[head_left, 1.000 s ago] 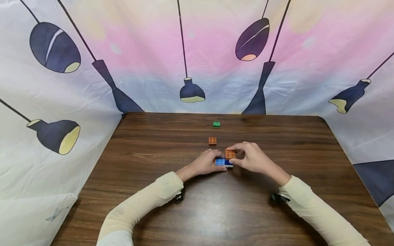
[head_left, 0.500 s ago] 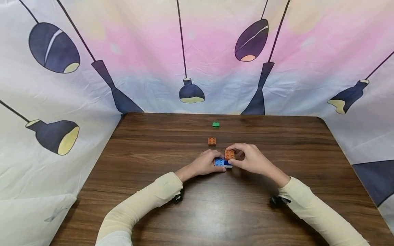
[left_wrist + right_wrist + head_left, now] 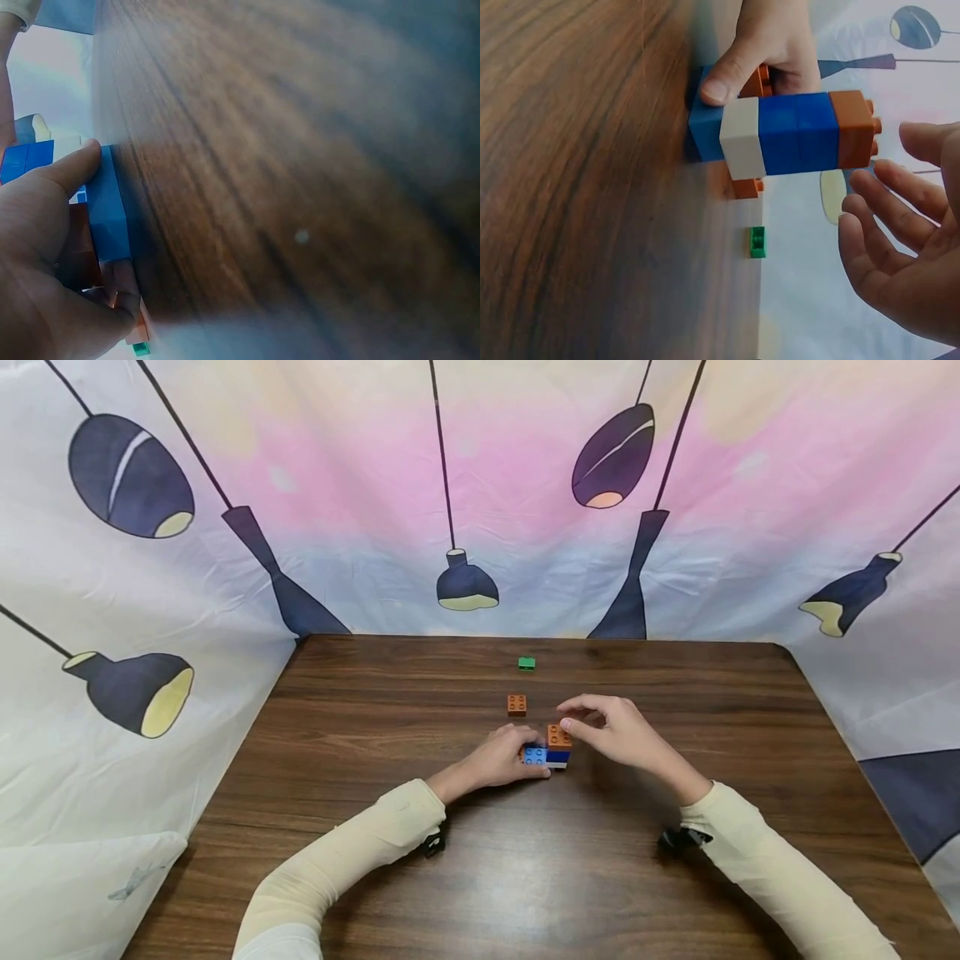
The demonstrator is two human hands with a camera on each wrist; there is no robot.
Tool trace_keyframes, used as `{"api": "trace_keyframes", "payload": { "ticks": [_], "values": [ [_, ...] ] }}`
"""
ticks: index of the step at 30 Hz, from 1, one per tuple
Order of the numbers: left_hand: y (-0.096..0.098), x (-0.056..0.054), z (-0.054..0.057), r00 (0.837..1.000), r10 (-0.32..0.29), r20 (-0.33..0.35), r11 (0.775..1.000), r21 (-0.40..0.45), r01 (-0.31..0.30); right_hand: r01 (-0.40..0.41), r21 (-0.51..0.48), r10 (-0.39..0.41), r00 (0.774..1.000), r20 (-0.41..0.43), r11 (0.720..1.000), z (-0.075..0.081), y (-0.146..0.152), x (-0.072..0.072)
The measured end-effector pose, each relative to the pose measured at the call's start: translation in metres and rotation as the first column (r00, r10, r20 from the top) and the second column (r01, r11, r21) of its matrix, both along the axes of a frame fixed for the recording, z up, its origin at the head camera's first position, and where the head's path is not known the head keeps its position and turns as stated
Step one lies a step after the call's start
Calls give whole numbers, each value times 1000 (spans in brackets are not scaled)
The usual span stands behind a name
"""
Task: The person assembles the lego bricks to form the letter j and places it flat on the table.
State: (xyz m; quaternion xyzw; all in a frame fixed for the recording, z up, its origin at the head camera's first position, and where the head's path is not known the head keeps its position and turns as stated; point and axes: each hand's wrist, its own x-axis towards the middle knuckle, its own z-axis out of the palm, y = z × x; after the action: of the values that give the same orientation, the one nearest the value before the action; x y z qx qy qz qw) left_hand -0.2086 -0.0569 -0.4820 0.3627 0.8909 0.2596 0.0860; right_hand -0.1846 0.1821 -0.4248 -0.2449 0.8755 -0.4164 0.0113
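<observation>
A toy brick stack stands mid-table. In the right wrist view it has a light blue base brick [image 3: 706,127], a white brick [image 3: 741,139], two dark blue bricks [image 3: 796,135] and an orange brick [image 3: 853,129] on top. Another orange brick [image 3: 752,84] sits beside this column, partly behind the left thumb. My left hand [image 3: 498,757] grips the stack low down, its thumb on the base brick and its other fingers on the far side. Beside the top orange brick, my right hand [image 3: 622,737] holds nothing; the right wrist view has its loosely bent fingers apart from the brick.
Behind the stack lies a loose orange brick [image 3: 517,704], and farther back a small green brick [image 3: 527,664]. The wooden table [image 3: 480,877] ends at a printed cloth backdrop [image 3: 375,527].
My right hand has let go of the top orange brick and moved slightly up and back. The orange brick now rests squarely on the dark blue bricks. My left hand keeps its place.
</observation>
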Motion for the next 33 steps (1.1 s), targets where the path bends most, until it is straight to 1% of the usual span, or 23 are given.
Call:
{"api": "trace_keyframes", "payload": {
  "ticks": [6,13,16,23,28,33],
  "values": [
    [0,-1,0,1000,1,-2,1000,6,-1,23,18,-23,1000,13,1000,-5,0,-12],
    [0,-2,-2,1000,1,-1,1000,7,-1,34,9,-35,998,46,999,-12,-1,-25],
    [0,-1,-2,1000,2,1,1000,8,-2,33,6,-34,999,38,999,-16,-2,-31],
    [-1,-2,0,1000,-5,4,1000,14,5,5,33,-6,1000,31,999,-22,-13,-49],
    [-2,-2,-1,1000,1,7,1000,-7,-1,-9,58,6,998,58,998,-23,-20,-60],
    [-2,-1,0,1000,-7,17,1000,-14,7,-12,63,8,998,63,998,-29,-26,-70]
  ]
}}
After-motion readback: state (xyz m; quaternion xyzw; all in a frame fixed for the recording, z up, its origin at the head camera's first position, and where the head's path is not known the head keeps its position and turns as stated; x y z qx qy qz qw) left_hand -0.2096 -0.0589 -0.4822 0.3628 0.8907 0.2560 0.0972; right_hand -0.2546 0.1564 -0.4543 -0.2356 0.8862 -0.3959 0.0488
